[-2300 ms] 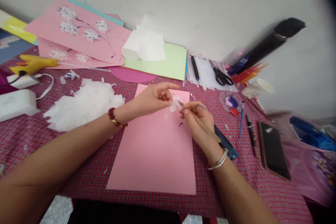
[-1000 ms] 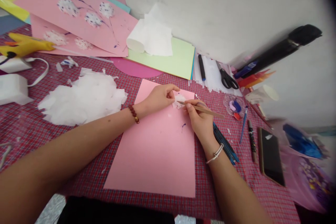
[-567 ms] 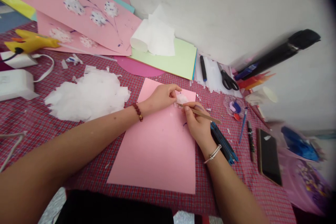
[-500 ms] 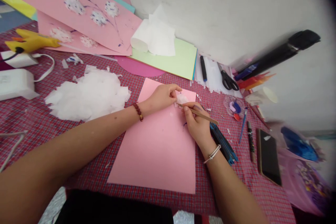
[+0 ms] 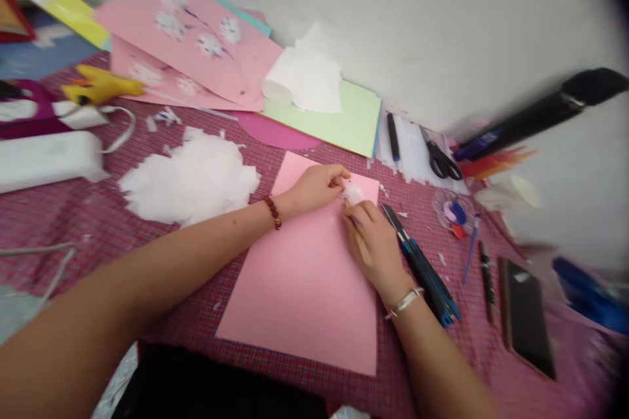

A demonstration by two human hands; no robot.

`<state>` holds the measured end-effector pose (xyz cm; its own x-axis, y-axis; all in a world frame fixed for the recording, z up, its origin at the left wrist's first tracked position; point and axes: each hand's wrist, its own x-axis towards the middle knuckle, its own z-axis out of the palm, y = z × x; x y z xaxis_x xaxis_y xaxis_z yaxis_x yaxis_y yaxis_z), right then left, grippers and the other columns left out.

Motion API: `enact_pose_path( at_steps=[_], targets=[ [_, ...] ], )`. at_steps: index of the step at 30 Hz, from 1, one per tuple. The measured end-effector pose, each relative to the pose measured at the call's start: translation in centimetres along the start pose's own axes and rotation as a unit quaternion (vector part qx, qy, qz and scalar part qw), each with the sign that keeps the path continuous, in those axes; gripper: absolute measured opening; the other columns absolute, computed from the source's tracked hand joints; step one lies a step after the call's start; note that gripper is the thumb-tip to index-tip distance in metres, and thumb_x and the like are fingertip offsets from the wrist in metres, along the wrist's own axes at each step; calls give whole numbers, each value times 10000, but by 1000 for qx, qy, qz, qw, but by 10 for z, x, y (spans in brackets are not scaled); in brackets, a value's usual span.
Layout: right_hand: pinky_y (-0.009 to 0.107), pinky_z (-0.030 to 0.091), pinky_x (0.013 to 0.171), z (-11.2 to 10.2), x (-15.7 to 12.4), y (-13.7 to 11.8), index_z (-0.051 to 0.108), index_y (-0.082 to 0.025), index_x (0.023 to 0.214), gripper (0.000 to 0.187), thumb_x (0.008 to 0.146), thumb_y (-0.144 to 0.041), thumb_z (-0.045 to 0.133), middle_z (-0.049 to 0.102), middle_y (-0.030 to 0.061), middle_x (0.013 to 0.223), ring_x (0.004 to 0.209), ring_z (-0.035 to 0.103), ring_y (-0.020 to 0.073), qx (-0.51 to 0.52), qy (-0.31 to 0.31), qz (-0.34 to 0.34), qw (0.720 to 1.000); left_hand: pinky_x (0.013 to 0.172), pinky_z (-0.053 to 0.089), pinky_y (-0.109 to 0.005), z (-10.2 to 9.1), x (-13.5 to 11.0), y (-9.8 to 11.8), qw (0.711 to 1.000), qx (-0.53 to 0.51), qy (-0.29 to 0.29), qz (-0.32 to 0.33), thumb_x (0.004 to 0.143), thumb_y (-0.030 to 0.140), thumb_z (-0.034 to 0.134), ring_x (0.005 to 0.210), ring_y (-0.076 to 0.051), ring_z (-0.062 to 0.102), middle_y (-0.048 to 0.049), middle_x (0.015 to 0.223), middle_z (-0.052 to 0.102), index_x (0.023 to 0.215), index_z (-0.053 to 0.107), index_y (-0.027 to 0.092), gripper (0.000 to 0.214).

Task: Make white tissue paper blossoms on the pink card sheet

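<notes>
A pink sheet of paper [image 5: 304, 294] lies on the checked cloth in front of me. Near its top edge sits a small white tuft of tissue [image 5: 352, 193], between my two hands. My left hand [image 5: 322, 186] rests at the tuft's left side, its thumb and fingers curled together; whatever they pinch is too small to make out. From the lower right, my right hand [image 5: 372, 239] closes round a thin wooden stick [image 5: 362, 250], mostly hidden under the fingers. Its fingertips are at the tuft's lower edge.
Left lies a heap of white tissue pieces [image 5: 191, 177]; behind it are a yellow glue gun [image 5: 105, 84] and pink sheets with tissue flowers [image 5: 196, 33]. A tissue roll [image 5: 304, 75] is at the back. Rightward are a blue-black bladed tool [image 5: 427, 275], scissors [image 5: 439, 160], a paint dish [image 5: 455, 213] and a phone [image 5: 528, 314].
The view has swung left, so everything appears shifted right. My right hand has turned over, and the stick that stuck out across it is now mostly covered. The left hand stays beside the tuft.
</notes>
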<state>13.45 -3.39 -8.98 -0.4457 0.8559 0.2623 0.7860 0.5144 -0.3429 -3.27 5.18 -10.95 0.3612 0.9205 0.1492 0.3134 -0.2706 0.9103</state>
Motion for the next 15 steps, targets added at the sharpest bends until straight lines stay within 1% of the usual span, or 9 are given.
enact_pose_path(
  at_steps=[3, 5, 6, 8, 10, 12, 13, 15],
  targets=[
    [349, 458, 748, 3, -1, 4, 592, -193, 987, 186, 928, -172, 417, 581, 86, 933, 806, 570, 208, 15, 13, -13, 1000, 784, 526, -270, 1, 1, -5, 999, -27, -9, 16, 754, 70, 505, 845, -156, 651, -70, 899, 709, 1030, 638, 132, 312],
    [349, 464, 766, 6, -2, 10, 600, -208, 974, 169, 931, -207, 436, 595, 72, 936, 819, 585, 201, 53, 48, -16, 997, 797, 525, -244, 1, 1, -7, 1000, -19, -8, 16, 763, 71, 504, 861, -146, 655, -67, 914, 712, 1025, 639, 146, 304],
    [350, 467, 771, 7, -2, 12, 606, -214, 962, 156, 928, -231, 455, 605, 63, 924, 825, 593, 200, 78, 76, -3, 994, 804, 524, -232, 0, 1, -8, 1000, -16, -7, 11, 764, 71, 511, 868, -140, 656, -63, 929, 712, 1021, 638, 156, 299],
    [346, 473, 749, 8, -4, 16, 622, -218, 935, 142, 914, -285, 499, 620, 44, 865, 796, 606, 196, 149, 134, 58, 978, 820, 522, -219, 0, 1, -7, 1000, -16, -6, -8, 758, 73, 537, 881, -127, 656, -59, 963, 710, 1006, 637, 171, 284],
    [343, 477, 712, 7, -6, 19, 634, -211, 903, 164, 899, -339, 533, 624, 27, 787, 731, 607, 188, 242, 174, 132, 945, 815, 526, -222, -5, 2, -1, 999, -16, -8, -30, 741, 80, 577, 877, -124, 657, -60, 972, 708, 972, 638, 174, 257],
    [338, 480, 687, 5, -7, 22, 634, -200, 875, 196, 885, -380, 555, 625, 18, 748, 681, 600, 176, 334, 187, 182, 906, 765, 529, -228, -19, 5, 12, 999, -4, -16, -38, 714, 92, 617, 848, -128, 660, -48, 947, 709, 927, 649, 174, 230],
    [335, 480, 684, 5, -7, 22, 631, -196, 865, 206, 879, -391, 564, 626, 16, 742, 671, 597, 171, 370, 187, 195, 889, 724, 526, -228, -32, 6, 21, 999, 2, -19, -40, 698, 100, 638, 819, -130, 660, -36, 918, 711, 897, 657, 175, 214],
    [326, 477, 680, 5, -5, 23, 629, -192, 853, 215, 866, -401, 583, 625, 13, 739, 657, 590, 160, 417, 186, 206, 865, 671, 499, -214, -68, 9, 40, 999, 14, -30, -27, 693, 98, 632, 759, -116, 648, -9, 853, 709, 850, 675, 171, 178]
  ],
)
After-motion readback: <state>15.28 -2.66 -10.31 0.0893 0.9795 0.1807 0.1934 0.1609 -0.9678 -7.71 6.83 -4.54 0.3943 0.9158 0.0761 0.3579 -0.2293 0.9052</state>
